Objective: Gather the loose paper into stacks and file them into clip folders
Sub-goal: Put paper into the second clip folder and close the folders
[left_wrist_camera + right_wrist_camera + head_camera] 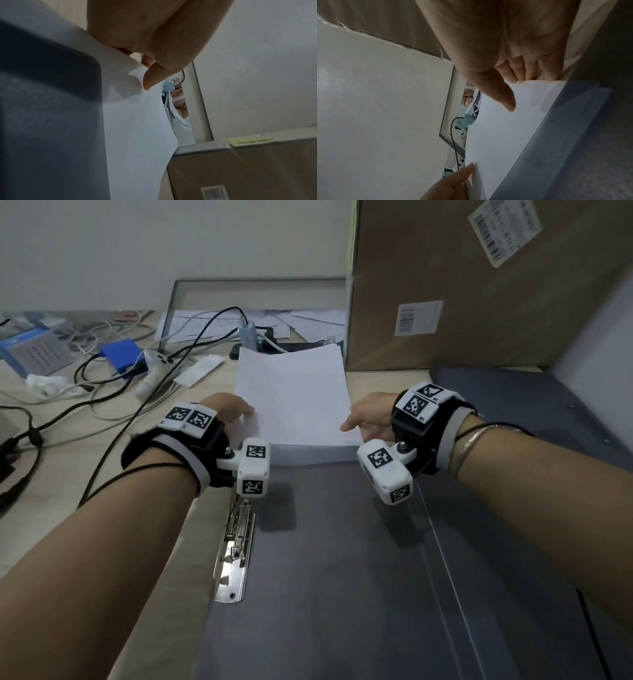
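A stack of white paper (294,395) stands tilted, its lower edge resting on the far end of an open dark grey clip folder (342,559). My left hand (236,409) pinches the stack's left edge, thumb on the front face (150,79). My right hand (364,419) holds the right edge, thumb on the front and fingers behind (510,102). The folder's metal clip mechanism (236,546) lies along its left side, below my left wrist. The paper (137,135) and the paper (501,142) fill the middle of both wrist views.
A large cardboard box (479,285) stands at the back right, close to the paper. Cables (113,405), a blue box (121,354) and a white controller (154,371) clutter the desk on the left. A tray of loose sheets (260,320) sits behind the stack.
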Available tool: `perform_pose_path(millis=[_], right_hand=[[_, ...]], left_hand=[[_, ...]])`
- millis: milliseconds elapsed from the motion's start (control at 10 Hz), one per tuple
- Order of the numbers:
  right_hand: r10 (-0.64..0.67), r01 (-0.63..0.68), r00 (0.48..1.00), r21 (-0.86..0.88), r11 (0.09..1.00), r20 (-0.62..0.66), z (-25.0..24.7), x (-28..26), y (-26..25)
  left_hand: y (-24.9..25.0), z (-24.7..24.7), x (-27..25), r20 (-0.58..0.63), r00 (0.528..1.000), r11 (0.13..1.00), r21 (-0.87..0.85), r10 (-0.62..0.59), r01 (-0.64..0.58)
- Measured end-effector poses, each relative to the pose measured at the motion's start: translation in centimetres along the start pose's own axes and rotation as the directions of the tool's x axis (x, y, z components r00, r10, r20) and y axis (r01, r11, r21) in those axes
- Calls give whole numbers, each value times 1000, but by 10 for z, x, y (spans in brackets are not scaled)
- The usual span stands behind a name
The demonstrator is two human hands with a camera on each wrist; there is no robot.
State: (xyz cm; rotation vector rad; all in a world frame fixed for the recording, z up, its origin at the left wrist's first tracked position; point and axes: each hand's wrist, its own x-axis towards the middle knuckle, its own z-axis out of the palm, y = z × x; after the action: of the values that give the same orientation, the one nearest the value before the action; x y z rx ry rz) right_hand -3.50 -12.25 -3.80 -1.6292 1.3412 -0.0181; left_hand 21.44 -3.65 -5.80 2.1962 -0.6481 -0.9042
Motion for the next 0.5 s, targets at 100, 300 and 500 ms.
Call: perform_pose_path(millis=[100,300,500], right_hand=[[3,-3,1000,-3,1000,-12,3,-2,-1],[-8,13,999,87,996,-54,13,-14,-4],[-68,94,988,195,976,-138,18,-23,-11]], left_hand=[[6,-4,-9,11,989,975,169,145,-145],[15,-11,-43,-112,944,918,293,312,-268],[18,-32,-61,-284,812,842,-33,509,-539]])
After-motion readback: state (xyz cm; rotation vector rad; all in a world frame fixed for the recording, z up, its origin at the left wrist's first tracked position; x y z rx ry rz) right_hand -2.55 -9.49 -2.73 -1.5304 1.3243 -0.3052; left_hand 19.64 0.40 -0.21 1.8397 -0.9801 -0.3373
